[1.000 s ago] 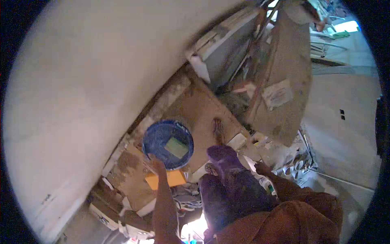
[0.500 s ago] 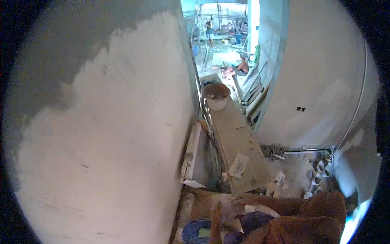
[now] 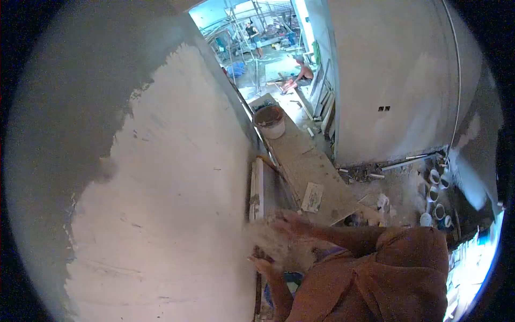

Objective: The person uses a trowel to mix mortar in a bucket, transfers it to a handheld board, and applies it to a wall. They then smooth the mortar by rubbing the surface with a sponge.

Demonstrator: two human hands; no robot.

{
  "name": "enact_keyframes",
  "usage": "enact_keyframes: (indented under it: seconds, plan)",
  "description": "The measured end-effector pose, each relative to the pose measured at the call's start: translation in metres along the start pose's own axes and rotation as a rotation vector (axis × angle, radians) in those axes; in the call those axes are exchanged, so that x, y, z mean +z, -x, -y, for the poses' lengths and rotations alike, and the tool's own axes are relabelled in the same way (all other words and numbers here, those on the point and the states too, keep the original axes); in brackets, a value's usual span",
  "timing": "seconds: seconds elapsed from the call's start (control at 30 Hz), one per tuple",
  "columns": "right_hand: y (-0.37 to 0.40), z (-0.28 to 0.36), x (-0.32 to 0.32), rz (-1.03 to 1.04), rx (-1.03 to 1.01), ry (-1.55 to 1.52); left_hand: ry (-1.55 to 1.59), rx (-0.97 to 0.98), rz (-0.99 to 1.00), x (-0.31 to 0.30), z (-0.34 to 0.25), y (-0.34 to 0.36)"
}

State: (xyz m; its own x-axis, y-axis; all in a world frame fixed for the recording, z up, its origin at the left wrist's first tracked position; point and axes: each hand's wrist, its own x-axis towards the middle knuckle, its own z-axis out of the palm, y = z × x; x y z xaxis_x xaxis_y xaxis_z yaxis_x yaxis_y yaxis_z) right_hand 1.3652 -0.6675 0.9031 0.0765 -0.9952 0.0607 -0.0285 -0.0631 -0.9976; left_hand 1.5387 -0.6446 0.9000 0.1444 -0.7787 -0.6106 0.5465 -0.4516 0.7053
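Both of my hands are in the lower middle, near the edge of the pale, partly coated wall (image 3: 177,198). My right hand (image 3: 287,222) reaches in from the right and is smeared by motion. Below it, my left hand (image 3: 263,265) comes up from the bottom edge, its fingers partly blurred. A brownish-grey blur lies between the hands; whether it is a tool cannot be made out. Part of a round blue thing (image 3: 268,295) shows behind my left forearm. The wall's upper left part is darker grey, with a ragged border along the pale coat.
A long board (image 3: 306,166) bears a stained bucket (image 3: 271,123) and a small labelled piece (image 3: 312,197). Several white containers (image 3: 433,193) stand on the floor at right. Through the doorway, one person (image 3: 304,72) sits low and another (image 3: 252,32) stands farther back. Planks lean beside the opening.
The view has tilted and shifted, so the doorway lies farther left. Both hands have moved up and left, closer to the pale wall. The round blue thing is now mostly hidden.
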Motion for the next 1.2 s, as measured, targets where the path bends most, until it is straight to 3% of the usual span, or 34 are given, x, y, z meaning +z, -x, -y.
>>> enact_keyframes:
  seconds: [0.07,0.1,0.13,0.23,0.3,0.43,0.5,0.6,0.63,0.67,0.7,0.77,0.9,1.0,1.07,1.1,1.17,1.2]
  plan:
    - [-0.004,0.054,-0.014,-0.128,0.3,-0.347,0.202,0.276,0.177,-0.012,-0.005,0.001]
    - [-0.005,0.041,-0.014,-0.129,0.295,-0.353,0.196,0.281,0.179,-0.015,-0.009,-0.001]
    - [-0.009,0.015,-0.014,-0.034,0.192,-0.105,0.161,0.218,0.338,-0.017,-0.012,-0.004]
    - [-0.011,-0.028,0.003,0.07,-0.012,0.19,0.11,0.133,0.495,-0.02,-0.032,0.0]
    - [-0.008,-0.037,0.015,0.085,-0.125,0.236,0.067,0.147,0.397,-0.023,-0.018,-0.007]
    - [0.011,0.036,0.004,0.397,0.243,0.103,0.016,0.28,0.121,-0.032,0.016,-0.012]
    - [0.01,-0.04,-0.001,0.476,0.221,0.082,-0.015,0.342,-0.026,-0.032,0.014,-0.006]
    - [0.005,-0.044,0.003,0.68,0.385,0.016,-0.105,0.28,-0.22,-0.046,0.019,-0.02]
    - [0.016,-0.048,0.023,0.322,-0.08,0.343,0.088,0.258,-0.049,-0.076,0.037,-0.056]
    - [0.022,-0.044,0.035,0.17,-0.347,0.463,0.276,0.24,0.125,-0.093,0.039,-0.079]
    - [0.029,-0.039,0.047,-0.041,-0.588,0.612,0.298,0.28,0.116,-0.084,0.029,-0.064]
    - [0.035,-0.011,0.062,0.219,-0.827,0.812,0.18,0.508,-0.089,-0.049,-0.013,-0.006]
    - [0.049,0.045,0.061,0.604,-1.254,1.123,0.265,0.528,-0.049,-0.065,0.005,-0.041]
    - [0.05,0.099,0.077,0.61,-0.665,0.573,0.078,0.598,0.075,-0.072,-0.011,-0.02]
    - [0.053,0.106,0.081,0.608,-0.319,0.321,-0.072,0.663,0.033,-0.074,-0.024,0.009]
    - [0.05,0.101,0.081,0.602,-0.205,0.238,-0.132,0.628,-0.151,-0.06,-0.033,0.03]
    - [0.017,0.042,0.082,0.739,-0.185,0.249,-0.228,0.498,-0.501,-0.031,-0.051,0.073]
    - [0.003,0.016,0.083,0.789,-0.177,0.254,-0.472,0.613,-0.593,-0.049,-0.049,0.059]
